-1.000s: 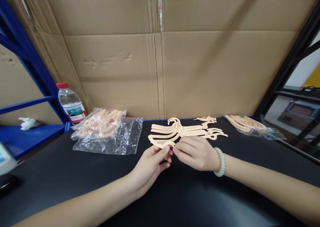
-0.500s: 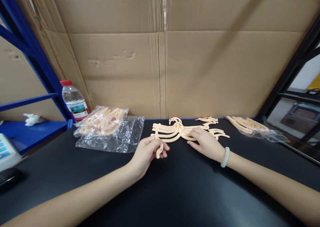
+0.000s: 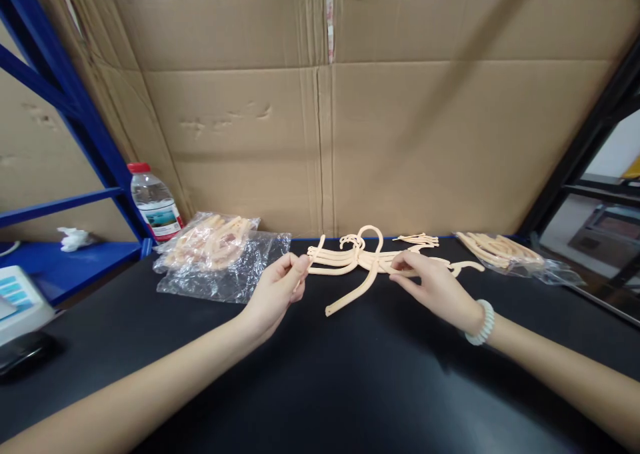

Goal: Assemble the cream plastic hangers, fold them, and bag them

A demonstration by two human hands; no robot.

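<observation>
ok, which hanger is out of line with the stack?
The loose hanger held by the right hand: it slants toward the camera, while the stacked hangers lie level.

Smooth, matt peach plastic hangers are lying on a black tabletop showing a soft sheen, crinkled glossy clear plastic bags are catching light, and creased, matt brown cardboard is standing behind.

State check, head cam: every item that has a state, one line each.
left hand: pinching stack's left end
right hand: holding lifted hanger
lifted hanger: tilted, raised off stack
hanger stack: flat on table
water bottle: upright, capped
left bag: filled with hangers, lying flat
right bag: filled, lying flat
</observation>
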